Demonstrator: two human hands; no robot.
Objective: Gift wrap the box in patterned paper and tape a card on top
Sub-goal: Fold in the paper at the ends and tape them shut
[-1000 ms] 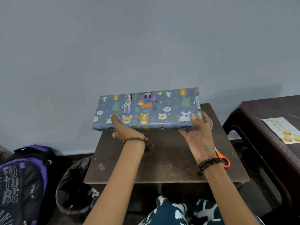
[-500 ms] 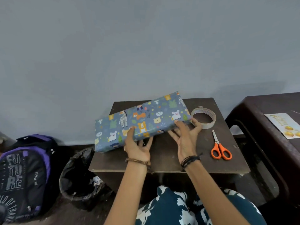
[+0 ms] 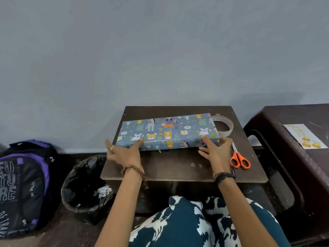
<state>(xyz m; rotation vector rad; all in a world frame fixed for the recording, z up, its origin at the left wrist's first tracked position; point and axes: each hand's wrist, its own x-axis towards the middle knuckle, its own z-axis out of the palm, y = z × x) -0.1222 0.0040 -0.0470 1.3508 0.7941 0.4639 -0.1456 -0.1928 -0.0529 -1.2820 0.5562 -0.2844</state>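
since the earlier frames, the wrapped box (image 3: 167,131) has come down from being held up and tilted, and now lies flat on the small dark table (image 3: 178,168), long side toward the person, its left end overhanging the table edge a little. the second dark table (image 3: 284,157) stands just beside it on the right, probably as a side shelf for what is not needed yet: the card (image 3: 305,136) lies there, well apart from the box and not yet taped on.

on the floor to the left sit a purple backpack (image 3: 25,184) and a black-lined bin (image 3: 85,186), the bin close enough for paper scraps.

the box looks fully covered in animal-print paper, so the wrapping seems done and the card step is what remains. it is laid with a broad face up, which gives a flat spot for the card.

the left hand (image 3: 124,154) is spread, thumb on the box's near top edge, fingers splayed by its left end. the right hand (image 3: 215,150) is also spread, fingertips touching the near right corner, likely squaring the box.

the tape roll (image 3: 223,127) lies just beside the box's right end, and the orange scissors (image 3: 239,158) sit near the right hand, both within easy reach.
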